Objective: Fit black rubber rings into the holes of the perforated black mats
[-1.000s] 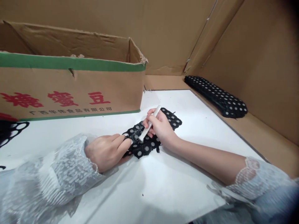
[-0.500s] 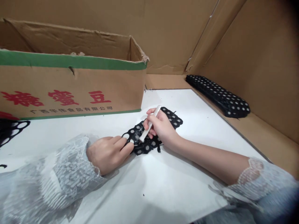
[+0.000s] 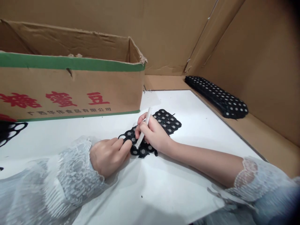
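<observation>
A black, bumpy-edged sheet with rows of pale round discs (image 3: 167, 121) lies on the white tabletop in the middle of the head view. My left hand (image 3: 111, 156) is closed at the sheet's near left end, thumb and fingers pinching its edge. In my right hand (image 3: 154, 132) is a slim white stick (image 3: 144, 126), held like a pen. Its lower tip touches or hovers just over the discs beside my left fingertips; which of the two, I cannot tell. My right hand covers the middle of the sheet.
Behind my left hand stands an open cardboard box (image 3: 70, 84) with green edges and red characters. A stack of dotted black sheets (image 3: 215, 97) leans by the right cardboard wall (image 3: 264, 78). Black netting with holes (image 3: 11, 132) lies at the left edge.
My right hand has shifted left along the sheet with the white stick, uncovering more of the far end. My left hand keeps its pinch. The whole view has slid slightly.
</observation>
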Demonstrator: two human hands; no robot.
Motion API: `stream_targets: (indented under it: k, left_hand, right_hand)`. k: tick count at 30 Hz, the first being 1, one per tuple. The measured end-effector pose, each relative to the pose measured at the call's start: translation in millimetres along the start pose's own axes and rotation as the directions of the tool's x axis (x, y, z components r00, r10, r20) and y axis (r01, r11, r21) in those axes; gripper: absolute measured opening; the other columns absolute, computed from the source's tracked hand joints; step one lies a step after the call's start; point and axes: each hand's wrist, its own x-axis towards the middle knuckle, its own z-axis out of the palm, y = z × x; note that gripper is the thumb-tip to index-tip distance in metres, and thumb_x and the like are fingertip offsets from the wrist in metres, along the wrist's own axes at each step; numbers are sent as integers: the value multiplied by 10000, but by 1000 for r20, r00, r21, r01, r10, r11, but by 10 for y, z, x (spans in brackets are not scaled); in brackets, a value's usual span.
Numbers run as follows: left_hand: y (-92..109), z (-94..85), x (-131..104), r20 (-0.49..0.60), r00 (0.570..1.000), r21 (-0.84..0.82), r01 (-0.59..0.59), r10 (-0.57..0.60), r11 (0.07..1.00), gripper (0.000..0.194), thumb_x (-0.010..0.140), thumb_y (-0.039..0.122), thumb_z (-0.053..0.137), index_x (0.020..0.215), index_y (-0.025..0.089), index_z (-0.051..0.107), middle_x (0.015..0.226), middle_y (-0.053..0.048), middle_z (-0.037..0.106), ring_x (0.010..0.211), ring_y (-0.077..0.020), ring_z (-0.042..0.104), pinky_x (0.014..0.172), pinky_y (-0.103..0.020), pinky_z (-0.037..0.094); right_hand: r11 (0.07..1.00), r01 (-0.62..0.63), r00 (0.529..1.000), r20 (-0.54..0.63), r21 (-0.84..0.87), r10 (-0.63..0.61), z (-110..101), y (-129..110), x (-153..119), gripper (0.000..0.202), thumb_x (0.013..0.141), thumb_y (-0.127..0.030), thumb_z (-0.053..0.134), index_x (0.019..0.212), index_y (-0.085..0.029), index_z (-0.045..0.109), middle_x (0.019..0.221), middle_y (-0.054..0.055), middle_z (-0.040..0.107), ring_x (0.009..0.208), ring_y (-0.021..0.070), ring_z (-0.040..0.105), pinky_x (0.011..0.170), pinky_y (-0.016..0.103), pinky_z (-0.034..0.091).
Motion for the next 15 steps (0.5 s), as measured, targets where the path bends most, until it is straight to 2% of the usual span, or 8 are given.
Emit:
stream_targets:
  k: [4,7,10,15]
  left_hand:
    - [-60,-3,-8,57,998,-68,14,-11,998,313,853,200,254,607,180,446,455,13,414,412,-115,376,428,-264,252]
    - [-181,-39,7,192,973,-228,-86,131,970,277,852,228,260,632,182,422,501,12,446,433,-109,393,438,-258,266]
    - [-279,-81,30,276,925,-376,-144,259,915,229,846,250,294,665,186,418,549,10,468,467,-114,420,451,-261,282]
    - [-284,-98,50,265,913,-456,-165,310,875,212,843,251,317,674,189,430,557,7,463,484,-128,420,468,-275,298]
  right_hand:
    - [996,41,999,-19,-79,-43,1,-24,-16,42,802,-170,354,806,-206,375,589,-48,505,424,58,407,389,163,331]
    - [997,16,999,-46,-71,-19,-7,-23,-2,52,801,-189,377,751,-204,379,618,-42,484,396,47,399,349,165,326]
    - [997,-51,993,-102,60,57,-18,-9,22,68,800,-198,374,738,-215,356,591,-57,446,327,44,385,284,171,321]
    - [963,-76,980,-158,258,120,-48,-4,58,71,786,-170,372,782,-229,334,543,-82,454,266,49,377,242,173,328]
